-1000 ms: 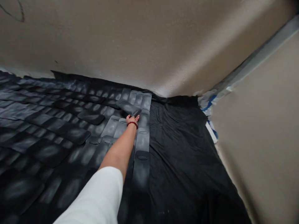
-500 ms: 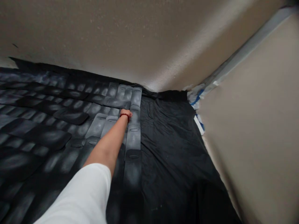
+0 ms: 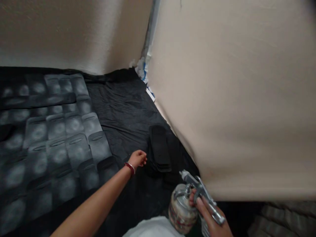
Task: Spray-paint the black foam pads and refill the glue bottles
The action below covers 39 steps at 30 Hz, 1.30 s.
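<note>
My left hand (image 3: 138, 158), with a red bracelet at the wrist, is held over the black floor sheet, fingers curled in and nothing showing in them. Just right of it is a stack of black flat pads (image 3: 160, 149); I see a gap between hand and stack. At the lower right, my right hand (image 3: 201, 205) is wrapped round the handle of a spray gun (image 3: 202, 192). A metal cup (image 3: 181, 205), stained with paint, hangs under the gun. Its nozzle points up and left.
On the left, rows of dark pads with pale grey spray spots (image 3: 58, 126) cover the floor, some overlapping. Black sheeting (image 3: 120, 102) runs between them and the beige right wall (image 3: 222, 98). Another beige wall (image 3: 61, 36) rises behind. Grey ridged material (image 3: 283, 219) lies at the lower right.
The view has turned right. My left hand has come back from the far pads to beside the black stack. The spray gun and my right hand have come into view.
</note>
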{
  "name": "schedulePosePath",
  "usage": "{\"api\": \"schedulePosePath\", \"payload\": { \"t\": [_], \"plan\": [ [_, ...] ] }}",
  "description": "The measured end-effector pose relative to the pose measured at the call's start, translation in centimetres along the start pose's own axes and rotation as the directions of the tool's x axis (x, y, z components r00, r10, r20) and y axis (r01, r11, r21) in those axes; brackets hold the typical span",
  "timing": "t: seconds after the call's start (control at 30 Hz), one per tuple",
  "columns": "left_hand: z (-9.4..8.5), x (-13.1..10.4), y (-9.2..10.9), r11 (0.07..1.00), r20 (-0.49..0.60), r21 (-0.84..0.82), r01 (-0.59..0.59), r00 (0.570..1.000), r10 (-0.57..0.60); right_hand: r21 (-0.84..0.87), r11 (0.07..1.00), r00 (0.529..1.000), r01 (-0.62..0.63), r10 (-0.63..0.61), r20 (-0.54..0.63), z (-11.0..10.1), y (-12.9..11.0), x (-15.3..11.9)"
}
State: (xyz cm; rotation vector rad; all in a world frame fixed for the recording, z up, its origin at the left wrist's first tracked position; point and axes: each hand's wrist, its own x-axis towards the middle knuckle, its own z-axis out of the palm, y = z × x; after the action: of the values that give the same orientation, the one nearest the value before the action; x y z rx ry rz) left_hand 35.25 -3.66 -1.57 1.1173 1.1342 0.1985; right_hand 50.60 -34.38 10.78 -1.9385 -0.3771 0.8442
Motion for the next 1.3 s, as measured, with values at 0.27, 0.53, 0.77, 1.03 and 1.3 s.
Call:
{"api": "schedulePosePath", "payload": {
  "t": [0.27, 0.53, 0.77, 1.03, 1.3],
  "plan": [
    [10.6, -1.5, -0.4, 0.755, -0.302, 0.651, 0.086, 0.941, 0.153, 0.049, 0.987, 0.984, 0.152, -0.155, 0.086, -1.7, 1.6, 0.8],
    [11.3, 0.1, -1.5, 0.761, -0.383, 0.635, 0.135, 0.910, 0.158, 0.028, 0.973, 0.972, 0.229, -0.230, 0.052, -3.9, 1.3, 1.7],
    [11.6, -0.1, -1.3, 0.759, -0.399, 0.635, 0.144, 0.902, 0.162, 0.042, 0.982, 0.979, 0.185, -0.188, 0.079, -5.4, 2.2, 0.9],
    [11.3, 0.2, -0.6, 0.762, -0.410, 0.624, 0.170, 0.902, 0.135, 0.035, 0.982, 0.971, 0.187, -0.190, 0.141, -4.3, 0.9, 1.7],
    [11.1, 0.6, 0.6, 0.756, -0.360, 0.622, 0.204, 0.932, 0.045, 0.030, 0.990, 0.973, 0.141, -0.144, 0.181, -5.6, 0.1, 2.2]
  ]
}}
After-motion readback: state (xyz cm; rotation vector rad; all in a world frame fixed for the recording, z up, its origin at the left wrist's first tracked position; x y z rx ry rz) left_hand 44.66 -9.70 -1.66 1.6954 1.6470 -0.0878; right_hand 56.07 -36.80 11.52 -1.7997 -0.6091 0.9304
